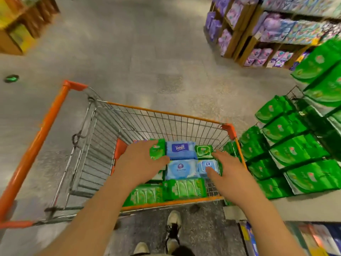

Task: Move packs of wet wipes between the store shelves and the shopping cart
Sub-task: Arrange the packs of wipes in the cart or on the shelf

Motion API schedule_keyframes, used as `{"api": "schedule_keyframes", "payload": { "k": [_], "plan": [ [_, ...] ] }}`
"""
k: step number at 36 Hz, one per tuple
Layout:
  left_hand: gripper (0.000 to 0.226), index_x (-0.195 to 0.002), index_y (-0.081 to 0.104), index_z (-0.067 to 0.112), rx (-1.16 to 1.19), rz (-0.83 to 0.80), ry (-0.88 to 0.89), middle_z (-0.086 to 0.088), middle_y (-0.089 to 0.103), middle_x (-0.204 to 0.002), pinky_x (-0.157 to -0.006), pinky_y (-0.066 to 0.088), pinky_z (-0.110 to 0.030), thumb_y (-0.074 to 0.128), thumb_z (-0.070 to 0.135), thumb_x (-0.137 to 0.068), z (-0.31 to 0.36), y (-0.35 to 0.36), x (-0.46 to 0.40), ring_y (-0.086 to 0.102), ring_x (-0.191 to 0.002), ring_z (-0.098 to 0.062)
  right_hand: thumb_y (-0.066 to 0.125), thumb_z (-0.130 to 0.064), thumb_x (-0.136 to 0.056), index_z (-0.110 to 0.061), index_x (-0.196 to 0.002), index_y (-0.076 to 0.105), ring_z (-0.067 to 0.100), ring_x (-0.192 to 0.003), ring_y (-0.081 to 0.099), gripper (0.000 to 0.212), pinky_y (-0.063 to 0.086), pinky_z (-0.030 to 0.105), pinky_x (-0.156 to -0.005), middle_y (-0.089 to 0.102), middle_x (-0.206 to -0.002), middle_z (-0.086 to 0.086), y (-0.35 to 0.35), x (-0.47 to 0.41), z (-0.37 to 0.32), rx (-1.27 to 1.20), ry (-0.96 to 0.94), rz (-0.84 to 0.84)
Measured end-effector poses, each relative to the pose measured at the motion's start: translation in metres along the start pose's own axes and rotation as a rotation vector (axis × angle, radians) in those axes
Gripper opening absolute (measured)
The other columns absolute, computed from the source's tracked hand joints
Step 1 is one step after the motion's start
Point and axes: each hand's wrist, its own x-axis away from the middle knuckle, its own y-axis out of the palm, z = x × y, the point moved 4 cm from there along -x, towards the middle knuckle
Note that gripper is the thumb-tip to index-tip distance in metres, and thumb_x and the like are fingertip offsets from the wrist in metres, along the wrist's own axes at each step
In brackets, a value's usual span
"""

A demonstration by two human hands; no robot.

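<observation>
A wire shopping cart (162, 112) with orange trim stands in front of me, holding several blue and green packs of wet wipes. My left hand (140, 159) reaches into the cart and grips a small green pack (157, 149) at its left side. Over the cart's right side my right hand (228, 169) has its fingers spread, the fingertips touching a small blue pack (205, 166) and a green pack (203, 151). A blue pack with a dark label (181, 149) lies between the hands. Two larger green packs (184, 189) lie at the near wall.
Shelves at the right carry rows of green packs (295, 154). Purple packs (273, 30) fill shelving at the far right. A brown and yellow display (22, 24) stands at the far left. Grey floor lies beyond the cart. My shoes (173, 224) are below.
</observation>
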Motion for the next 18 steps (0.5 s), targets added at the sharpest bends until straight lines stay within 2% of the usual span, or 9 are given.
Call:
{"api": "schedule_keyframes", "payload": {
  "k": [4,7,9,10,12,13,15,16,18],
  "plan": [
    [0.030,-0.108,0.064,0.039,0.012,0.020,-0.074,0.018,0.063,-0.102,-0.080,0.049,-0.030,0.066,0.059,-0.085,0.003,0.000,-0.018,0.062,-0.099,-0.010,0.056,-0.040,-0.100,-0.022,-0.147,0.046,0.024,-0.138,0.039,0.051,0.037,0.034,-0.108,0.046,-0.152,0.001,0.000,-0.037,0.000,-0.018,-0.076,-0.034],
    [0.042,-0.126,0.065,0.028,0.006,0.051,-0.114,0.007,0.063,-0.118,-0.081,0.041,-0.027,0.068,0.050,-0.091,0.008,-0.001,-0.029,0.057,-0.103,-0.012,0.057,-0.039,-0.100,-0.023,-0.150,0.043,0.024,-0.140,0.039,0.055,0.036,0.035,-0.111,0.043,-0.155,0.000,0.002,-0.064,-0.001,-0.043,-0.132,-0.085],
    [0.045,-0.128,0.064,0.022,0.008,0.048,-0.144,0.000,0.065,-0.125,-0.074,0.041,-0.020,0.067,0.049,-0.092,0.009,0.002,-0.036,0.057,-0.101,-0.014,0.055,-0.042,-0.100,-0.023,-0.152,0.040,0.024,-0.140,0.039,0.057,0.036,0.036,-0.112,0.041,-0.157,0.000,0.006,-0.082,-0.001,-0.029,-0.166,-0.130],
    [0.039,-0.122,0.065,0.022,0.023,0.046,-0.167,0.003,0.067,-0.118,-0.067,0.038,-0.011,0.067,0.048,-0.093,0.009,0.003,-0.039,0.056,-0.093,-0.011,0.054,-0.044,-0.101,-0.023,-0.153,0.039,0.024,-0.141,0.039,0.058,0.035,0.035,-0.114,0.039,-0.158,0.000,0.009,-0.091,-0.001,-0.015,-0.178,-0.154],
    [0.028,-0.116,0.065,0.032,0.057,0.049,-0.231,0.014,0.063,-0.101,-0.063,0.037,-0.006,0.066,0.048,-0.093,0.003,0.008,-0.044,0.055,-0.085,-0.005,0.053,-0.044,-0.101,-0.021,-0.153,0.039,0.023,-0.143,0.038,0.059,0.033,0.034,-0.116,0.039,-0.159,0.001,0.014,-0.106,-0.001,-0.005,-0.195,-0.187],
    [0.036,-0.122,0.064,0.033,0.074,0.047,-0.253,0.016,0.061,-0.104,-0.069,0.040,-0.008,0.066,0.053,-0.092,0.000,0.011,-0.046,0.058,-0.092,-0.006,0.053,-0.043,-0.101,-0.021,-0.153,0.039,0.024,-0.142,0.039,0.058,0.033,0.033,-0.115,0.040,-0.158,0.001,0.016,-0.112,-0.001,-0.005,-0.201,-0.202],
    [0.065,-0.139,0.057,0.034,0.095,0.043,-0.291,0.013,0.061,-0.131,-0.093,0.048,-0.028,0.062,0.067,-0.083,-0.008,0.018,-0.051,0.058,-0.117,-0.012,0.053,-0.044,-0.101,-0.021,-0.152,0.040,0.024,-0.139,0.042,0.057,0.034,0.032,-0.111,0.043,-0.156,0.001,0.021,-0.122,0.000,-0.008,-0.207,-0.232],
    [0.071,-0.144,0.053,0.034,0.086,0.037,-0.324,0.010,0.058,-0.141,-0.101,0.046,-0.034,0.061,0.069,-0.082,-0.012,0.021,-0.053,0.056,-0.125,-0.015,0.053,-0.044,-0.101,-0.021,-0.152,0.041,0.025,-0.138,0.043,0.057,0.035,0.032,-0.111,0.044,-0.155,0.002,0.023,-0.127,0.001,-0.013,-0.209,-0.246],
    [0.069,-0.147,0.050,0.034,0.069,0.010,-0.380,0.009,0.054,-0.148,-0.106,0.044,-0.038,0.062,0.066,-0.087,-0.024,0.031,-0.058,0.054,-0.131,-0.017,0.053,-0.045,-0.101,-0.021,-0.152,0.042,0.025,-0.138,0.043,0.057,0.036,0.035,-0.111,0.044,-0.155,0.002,0.028,-0.135,0.005,-0.031,-0.208,-0.270]
  ]
}}
